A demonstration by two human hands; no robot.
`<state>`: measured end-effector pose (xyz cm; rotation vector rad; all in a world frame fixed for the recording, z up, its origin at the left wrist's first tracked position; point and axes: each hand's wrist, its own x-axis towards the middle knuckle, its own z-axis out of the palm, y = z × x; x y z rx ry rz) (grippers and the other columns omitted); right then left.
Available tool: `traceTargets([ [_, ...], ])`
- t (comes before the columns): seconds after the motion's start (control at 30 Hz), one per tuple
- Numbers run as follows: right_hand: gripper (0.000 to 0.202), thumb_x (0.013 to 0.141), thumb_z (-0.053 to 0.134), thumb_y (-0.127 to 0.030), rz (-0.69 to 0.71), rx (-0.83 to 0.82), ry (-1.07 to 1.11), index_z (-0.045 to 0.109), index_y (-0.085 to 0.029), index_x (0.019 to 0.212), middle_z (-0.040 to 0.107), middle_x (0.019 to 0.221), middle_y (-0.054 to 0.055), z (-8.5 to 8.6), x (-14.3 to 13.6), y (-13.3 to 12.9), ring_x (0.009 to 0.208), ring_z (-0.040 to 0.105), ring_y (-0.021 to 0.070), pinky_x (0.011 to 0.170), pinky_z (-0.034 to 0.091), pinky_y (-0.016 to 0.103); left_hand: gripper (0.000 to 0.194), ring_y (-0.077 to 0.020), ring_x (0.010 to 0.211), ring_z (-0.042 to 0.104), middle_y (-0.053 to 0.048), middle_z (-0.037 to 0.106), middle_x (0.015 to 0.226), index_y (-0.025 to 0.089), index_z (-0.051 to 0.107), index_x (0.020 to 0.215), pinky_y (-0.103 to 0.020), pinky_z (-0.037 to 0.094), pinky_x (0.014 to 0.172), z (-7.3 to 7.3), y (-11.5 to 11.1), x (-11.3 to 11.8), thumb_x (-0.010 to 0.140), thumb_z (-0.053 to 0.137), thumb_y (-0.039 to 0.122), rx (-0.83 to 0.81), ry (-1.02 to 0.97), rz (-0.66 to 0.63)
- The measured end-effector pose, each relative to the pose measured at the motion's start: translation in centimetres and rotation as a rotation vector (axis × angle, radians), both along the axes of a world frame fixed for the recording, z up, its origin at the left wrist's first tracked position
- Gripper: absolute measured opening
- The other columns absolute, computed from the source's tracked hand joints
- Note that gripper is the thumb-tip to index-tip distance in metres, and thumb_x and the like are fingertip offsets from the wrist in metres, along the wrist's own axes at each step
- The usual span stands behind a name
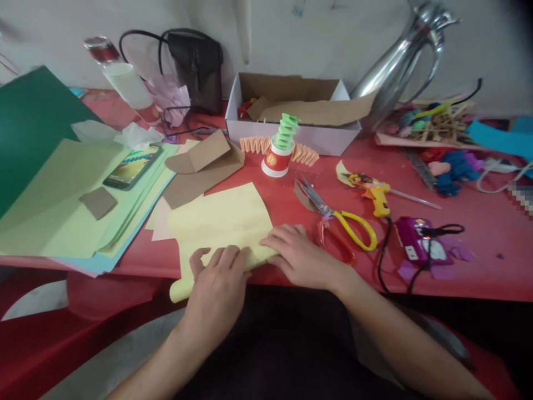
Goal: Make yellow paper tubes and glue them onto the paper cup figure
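A sheet of pale yellow paper (220,214) lies at the table's front edge, its near side curled into a roll. My left hand (220,283) is closed over the left part of the roll, fingers bent on top. At the roll's right end my right hand (306,258) grips the paper with its fingers together; its thumb is partly hidden. Scissors (328,211) with one yellow and one red handle lie just right of my right hand. Behind the sheet stands a red and white paper cup (276,160) with folded green and orange paper strips attached.
Stacked coloured paper (54,205) bears a phone (132,166) on the left. Cut brown cardboard (204,161) sits beside it. A white box (291,136) and metal jug (395,66) stand behind. On the right lie a yellow glue gun (378,199) and a corded purple power socket (420,241).
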<state>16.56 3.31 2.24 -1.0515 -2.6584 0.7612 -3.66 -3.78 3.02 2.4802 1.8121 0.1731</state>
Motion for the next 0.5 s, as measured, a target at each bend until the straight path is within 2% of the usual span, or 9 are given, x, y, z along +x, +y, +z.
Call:
traceTargets([
  [0.1, 0.026, 0.098, 0.057, -0.025, 0.004, -0.009, 0.012, 0.065, -0.015, 0.121, 0.063, 0.115, 0.011, 0.2, 0.4, -0.9, 0.11, 0.051, 0.0259, 0.095, 0.039, 0.044, 0.038, -0.0261, 0.094, 0.065, -0.008, 0.069, 0.105, 0.018, 0.059, 0.119, -0.054, 0.034, 0.098, -0.1, -0.1, -0.2, 0.086, 0.049, 0.002, -0.037, 0.014, -0.025],
  [0.2, 0.028, 0.099, 0.057, -0.033, 0.002, -0.029, 0.053, 0.067, -0.017, 0.119, 0.064, 0.11, 0.01, 0.4, 0.7, -1.4, 0.108, 0.054, 0.0253, 0.097, 0.042, 0.044, 0.039, -0.0248, 0.091, 0.065, -0.006, 0.068, 0.099, 0.018, 0.061, 0.113, -0.054, 0.034, 0.1, 0.0, -0.4, -0.5, 0.082, 0.048, -0.001, -0.064, 0.009, -0.101],
  [0.27, 0.033, 0.101, 0.053, -0.037, -0.074, -0.015, 0.101, 0.065, -0.016, 0.123, 0.064, 0.117, 0.011, 0.3, 0.4, -1.0, 0.111, 0.056, 0.0247, 0.099, 0.044, 0.043, 0.036, -0.0245, 0.088, 0.064, -0.005, 0.068, 0.096, 0.018, 0.063, 0.109, -0.055, 0.033, 0.101, 0.1, -0.7, -0.7, 0.08, 0.05, 0.0, -0.074, 0.016, -0.149],
  [0.33, 0.035, 0.103, 0.05, -0.035, -0.152, 0.056, 0.105, 0.061, -0.015, 0.129, 0.059, 0.132, 0.015, -0.2, -0.3, -0.2, 0.123, 0.054, 0.0266, 0.105, 0.043, 0.044, 0.036, -0.024, 0.086, 0.064, -0.005, 0.067, 0.095, 0.018, 0.063, 0.107, -0.056, 0.032, 0.103, 0.2, -1.1, -1.0, 0.079, 0.05, 0.0, -0.065, 0.036, -0.183],
  [0.4, 0.036, 0.102, 0.05, -0.03, -0.143, 0.151, 0.045, 0.06, -0.015, 0.133, 0.053, 0.145, 0.016, -0.7, -1.4, 0.7, 0.135, 0.047, 0.03, 0.111, 0.039, 0.048, 0.039, -0.0232, 0.086, 0.063, -0.004, 0.068, 0.094, 0.019, 0.063, 0.108, -0.057, 0.03, 0.106, 0.2, -1.3, -1.5, 0.078, 0.049, -0.002, -0.041, 0.048, -0.214],
  [0.5, 0.035, 0.099, 0.056, -0.028, -0.086, 0.248, -0.059, 0.061, -0.016, 0.131, 0.057, 0.143, 0.015, -1.4, -3.0, 1.1, 0.134, 0.048, 0.0314, 0.112, 0.038, 0.051, 0.035, -0.0231, 0.092, 0.066, -0.002, 0.069, 0.091, 0.021, 0.064, 0.102, -0.059, 0.024, 0.112, 0.2, -0.7, -3.5, 0.082, 0.048, -0.002, 0.035, 0.032, -0.27],
])
